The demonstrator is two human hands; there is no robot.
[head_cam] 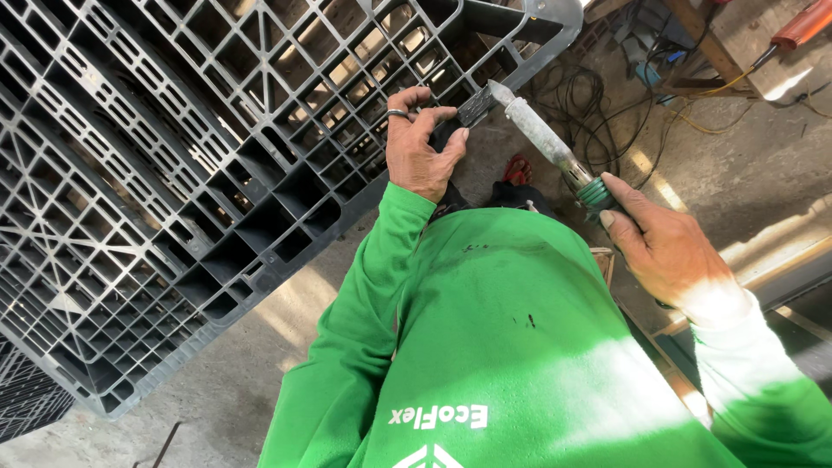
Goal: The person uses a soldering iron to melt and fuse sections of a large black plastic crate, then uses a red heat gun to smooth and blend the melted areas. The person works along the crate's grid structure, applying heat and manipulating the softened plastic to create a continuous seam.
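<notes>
A big dark grey plastic pallet point(173, 173) with a grid of open cells leans upright and fills the left and top of the view. My left hand point(420, 143), a ring on one finger, grips a flat dark plastic strip point(475, 106) and holds it against the pallet's lower right edge. My right hand point(663, 247) holds a hot-air welding tool point(546, 143) by its green collar. The tool's grey metal nozzle points up and left, and its tip meets the end of the strip. Both arms are in bright green sleeves.
Dusty concrete floor point(243, 373) lies below the pallet. Tangled black and yellow cables point(607, 104) lie on the ground at the upper right, near a wooden beam point(706, 43) and an orange-handled tool point(802, 26). A red sandal point(518, 169) shows below the hands.
</notes>
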